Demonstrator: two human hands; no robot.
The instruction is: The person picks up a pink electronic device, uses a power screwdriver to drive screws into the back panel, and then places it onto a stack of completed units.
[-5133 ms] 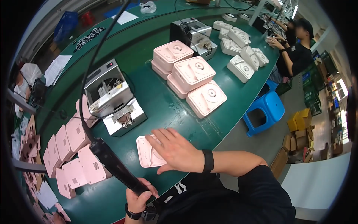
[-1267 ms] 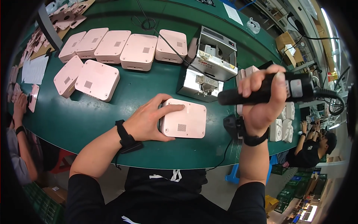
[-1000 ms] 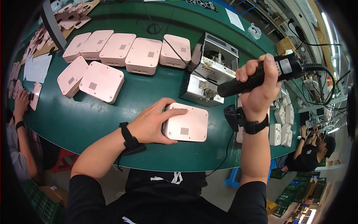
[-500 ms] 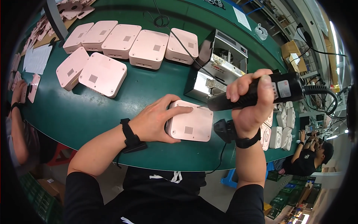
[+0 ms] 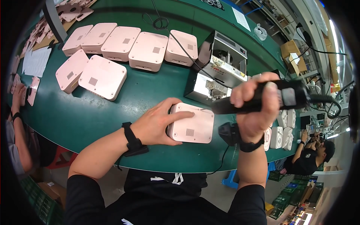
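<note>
A pale pink square casing (image 5: pixel 198 127) lies on the green table in front of me, its vented face with corner holes turned up. My left hand (image 5: pixel 159 122) grips it from the left side, with the index finger stretched across its top and the thumb along the near edge. Wrapped around a black electric screwdriver (image 5: pixel 294 93), my right hand (image 5: pixel 257 103) is a little smeared by motion. The tool is tilted almost level, and its thin bit points at the casing's far edge near a hole. Whether the bit touches there I cannot tell.
Several more pink casings (image 5: pixel 149 50) stand at the far left. Beyond the tool sits a metal screw-feeding machine (image 5: pixel 221 67), with a black cable (image 5: pixel 187 50) running in front of it. White parts (image 5: pixel 276 138) stand at the right. Other people work at both sides; one person's hand (image 5: pixel 18 93) is at the left.
My right hand and the screwdriver have shifted slightly to the right. The left hand keeps its grip on the casing, and the whole view has moved a little.
</note>
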